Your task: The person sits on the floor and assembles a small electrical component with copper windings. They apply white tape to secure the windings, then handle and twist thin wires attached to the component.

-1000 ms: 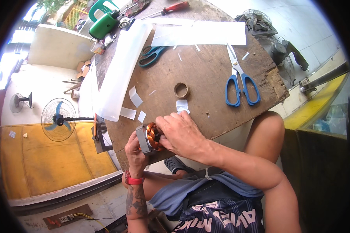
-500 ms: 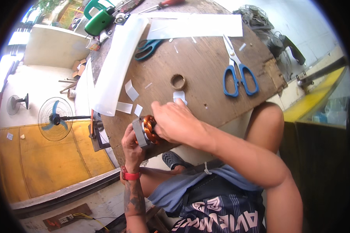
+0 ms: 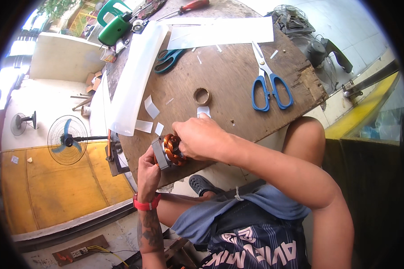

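Copper-wound motor core (image 3: 168, 151) at the near edge of a desk (image 3: 235, 85).
Left hand (image 3: 148, 172) grips its grey ring (image 3: 160, 154); right hand (image 3: 202, 138) touches the coils (image 3: 170, 144), grip unclear.

bright daylight, dark curved rim

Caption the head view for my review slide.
Left hand holding a grey motor core, right hand at its copper windings, blue-handled scissors lying to the right on a wooden table.
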`<state>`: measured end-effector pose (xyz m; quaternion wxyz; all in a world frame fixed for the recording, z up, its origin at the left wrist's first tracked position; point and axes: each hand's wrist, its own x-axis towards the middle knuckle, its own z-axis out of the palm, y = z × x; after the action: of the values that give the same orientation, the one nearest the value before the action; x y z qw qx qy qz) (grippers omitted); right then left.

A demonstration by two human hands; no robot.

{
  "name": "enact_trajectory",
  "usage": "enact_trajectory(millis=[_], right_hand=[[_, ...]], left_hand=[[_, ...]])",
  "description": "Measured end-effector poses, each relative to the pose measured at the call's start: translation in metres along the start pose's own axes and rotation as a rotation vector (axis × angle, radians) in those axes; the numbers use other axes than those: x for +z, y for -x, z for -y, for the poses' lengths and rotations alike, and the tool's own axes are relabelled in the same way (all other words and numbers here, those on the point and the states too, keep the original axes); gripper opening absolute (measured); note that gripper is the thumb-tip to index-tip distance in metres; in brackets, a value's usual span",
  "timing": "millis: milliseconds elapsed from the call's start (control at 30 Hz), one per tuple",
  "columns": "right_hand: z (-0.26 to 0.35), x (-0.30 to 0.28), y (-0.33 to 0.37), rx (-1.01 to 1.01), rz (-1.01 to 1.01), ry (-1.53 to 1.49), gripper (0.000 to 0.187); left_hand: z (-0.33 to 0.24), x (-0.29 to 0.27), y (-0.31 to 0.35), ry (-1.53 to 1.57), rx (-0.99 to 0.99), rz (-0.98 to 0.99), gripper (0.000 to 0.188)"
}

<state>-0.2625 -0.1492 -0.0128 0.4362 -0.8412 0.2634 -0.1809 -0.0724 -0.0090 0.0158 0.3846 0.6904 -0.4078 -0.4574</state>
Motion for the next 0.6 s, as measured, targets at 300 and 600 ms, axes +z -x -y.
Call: enact_trajectory(millis=[300, 600], right_hand=[[0.002, -0.023, -0.02, -0.008, 0.33, 0.1, 0.025], [-0.002, -0.019, -0.016, -0.038, 0.237, 0.066, 0.021]], left_hand=[[-0.012, 0.002, -0.002, -0.073, -0.045, -0.022, 0.033], [-0.014, 0.001, -0.005, -0.073, -0.069, -0.05, 0.033]])
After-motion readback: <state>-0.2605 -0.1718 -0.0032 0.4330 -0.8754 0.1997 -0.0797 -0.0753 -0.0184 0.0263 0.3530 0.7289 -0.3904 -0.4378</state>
